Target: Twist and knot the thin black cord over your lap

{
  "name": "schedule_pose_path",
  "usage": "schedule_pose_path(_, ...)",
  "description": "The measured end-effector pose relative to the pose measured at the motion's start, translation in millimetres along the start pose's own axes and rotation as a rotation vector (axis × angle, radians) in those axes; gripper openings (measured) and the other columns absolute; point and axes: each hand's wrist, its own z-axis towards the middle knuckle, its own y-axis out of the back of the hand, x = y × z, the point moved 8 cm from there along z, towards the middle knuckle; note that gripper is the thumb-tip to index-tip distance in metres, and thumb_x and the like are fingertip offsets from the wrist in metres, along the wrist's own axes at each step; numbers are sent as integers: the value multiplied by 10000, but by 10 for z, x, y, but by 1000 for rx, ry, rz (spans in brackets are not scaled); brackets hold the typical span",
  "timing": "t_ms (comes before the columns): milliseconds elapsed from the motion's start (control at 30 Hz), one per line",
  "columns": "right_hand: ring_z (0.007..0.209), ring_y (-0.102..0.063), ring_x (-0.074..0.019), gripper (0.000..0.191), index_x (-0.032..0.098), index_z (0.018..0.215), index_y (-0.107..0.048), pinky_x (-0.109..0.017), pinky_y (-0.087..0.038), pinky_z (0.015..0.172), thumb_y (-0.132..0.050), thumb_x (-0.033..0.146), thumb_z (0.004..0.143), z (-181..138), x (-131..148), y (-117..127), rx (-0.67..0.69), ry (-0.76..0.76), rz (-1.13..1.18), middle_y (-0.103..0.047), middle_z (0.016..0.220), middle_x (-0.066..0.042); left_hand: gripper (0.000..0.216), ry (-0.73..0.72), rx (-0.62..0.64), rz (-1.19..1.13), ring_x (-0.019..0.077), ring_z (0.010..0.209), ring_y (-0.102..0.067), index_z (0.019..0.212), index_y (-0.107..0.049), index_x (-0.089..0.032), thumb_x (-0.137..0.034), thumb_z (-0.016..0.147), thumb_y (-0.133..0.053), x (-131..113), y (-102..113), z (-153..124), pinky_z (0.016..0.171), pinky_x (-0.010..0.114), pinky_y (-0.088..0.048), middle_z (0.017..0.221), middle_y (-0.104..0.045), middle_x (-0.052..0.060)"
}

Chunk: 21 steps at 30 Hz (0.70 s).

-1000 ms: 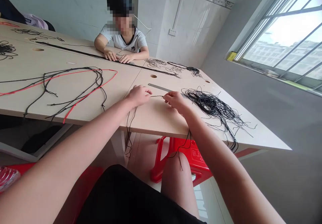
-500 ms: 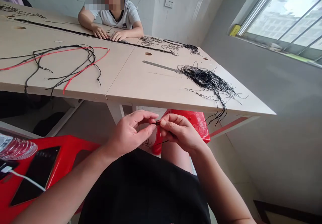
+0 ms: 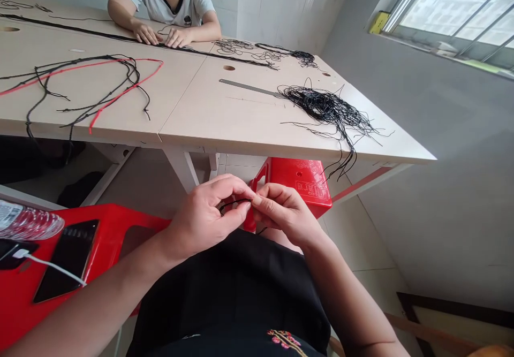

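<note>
A thin black cord (image 3: 236,202) runs between my hands, above my lap and in front of the table edge. My left hand (image 3: 217,207) curves around it, with thumb and fingers closed near the cord at their tips. My right hand (image 3: 283,210) pinches the cord between thumb and forefinger, and its fingertips meet those of the left. A short end of cord shows below my right hand. The exact spot where the fingertips meet is partly hidden.
On the table (image 3: 193,127) lie a tangled black cord bundle (image 3: 325,105), a metal ruler (image 3: 249,88) and knotted black cords with a red cord (image 3: 120,81). A person (image 3: 172,9) sits opposite, hands on a long black strand. Red stools (image 3: 299,180) stand nearby; one holds a phone (image 3: 68,260) and bottle (image 3: 30,220).
The view has tilted down, so the table sits higher in the picture. More of the black cord shows inside my left hand's curve; both hands stay together.
</note>
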Motion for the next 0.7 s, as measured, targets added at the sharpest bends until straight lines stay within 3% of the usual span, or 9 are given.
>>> schedule_pose_path(167,505,-405,-54,242,165,709,-576,-180,-302,458,-633,387,785,-7,-2,23,5,70,-43,-501,561,44,158,-36,61,19,71,593,-477,743,-530,-178,-32,686,-509,-73,-60,21,529,181,-415,705,-508,-33)
schedule_pose_path(400,573,-453,-88,247,158,686,-579,-213,-352,510,-619,381,784,-83,40,29,-18,147,-229,-491,593,23,139,67,146,-128,84,610,-452,677,-466,-185,-49,697,-486,64,-157,-60,544,199,-390,676,-482,-32)
schedule_pose_path(700,471,-349,-54,259,168,663,-556,-194,-267,434,-605,385,795,-115,-16,145,-148,136,-205,-471,542,45,180,220,139,-324,89,684,-495,835,-510,-185,-61,705,-522,114,-174,-107,603,190,-439,738,-490,-24)
